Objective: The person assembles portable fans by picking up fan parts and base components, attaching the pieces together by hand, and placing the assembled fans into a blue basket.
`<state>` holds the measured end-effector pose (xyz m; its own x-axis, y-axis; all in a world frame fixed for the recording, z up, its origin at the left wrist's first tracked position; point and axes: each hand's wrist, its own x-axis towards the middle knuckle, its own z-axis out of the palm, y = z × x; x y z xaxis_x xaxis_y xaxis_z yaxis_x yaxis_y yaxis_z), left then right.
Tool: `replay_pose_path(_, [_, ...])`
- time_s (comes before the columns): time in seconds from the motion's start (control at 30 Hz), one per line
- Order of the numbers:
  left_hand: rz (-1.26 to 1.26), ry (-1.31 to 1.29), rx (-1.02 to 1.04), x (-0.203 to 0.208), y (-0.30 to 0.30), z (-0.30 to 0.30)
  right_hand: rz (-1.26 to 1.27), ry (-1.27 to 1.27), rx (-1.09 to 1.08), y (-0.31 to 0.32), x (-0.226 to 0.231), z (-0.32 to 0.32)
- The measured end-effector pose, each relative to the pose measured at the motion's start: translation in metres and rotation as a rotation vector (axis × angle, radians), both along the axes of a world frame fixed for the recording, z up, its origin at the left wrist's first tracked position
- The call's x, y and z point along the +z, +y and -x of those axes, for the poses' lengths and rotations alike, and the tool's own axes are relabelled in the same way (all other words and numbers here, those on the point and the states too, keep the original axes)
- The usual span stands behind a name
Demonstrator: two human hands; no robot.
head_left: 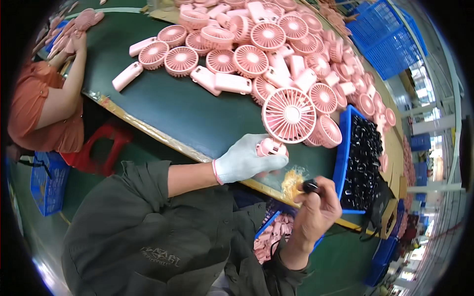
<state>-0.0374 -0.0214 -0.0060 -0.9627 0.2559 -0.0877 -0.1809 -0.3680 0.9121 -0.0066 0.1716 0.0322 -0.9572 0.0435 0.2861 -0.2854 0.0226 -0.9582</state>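
Note:
My left hand [249,160], in a pale glove, is wrapped round the handle of a pink handheld fan [290,114]. The round slatted head of that fan tilts up over the front of the table. Bare, my right hand [318,207] pinches a small glossy black part [310,186] between thumb and fingers; its exact kind is too small to tell. Between the two hands, at the table's edge, lies a yellowish, stringy clump [293,182]. Beyond my hands spreads a big heap of pink handheld fans [268,36].
A blue tray [340,165] full of black parts stands on the right. Below the table edge is a bin of pink pieces [276,234]. At the left, a person in an orange top [47,108] handles pink fans near a red stool [101,150]. Blue crates [385,37] stand far right.

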Motion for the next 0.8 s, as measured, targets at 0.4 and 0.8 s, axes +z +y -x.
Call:
replay_pose_path(0.4, [0.767,0.682,0.188,0.011,0.021,-0.011,0.374,-0.277,0.143,-0.015,-0.027,-0.002])
replay_pose_path(0.8, [0.365,0.066,-0.188,0.004,0.028,0.001,0.280,-0.333,0.226,-0.007,-0.077,0.012])
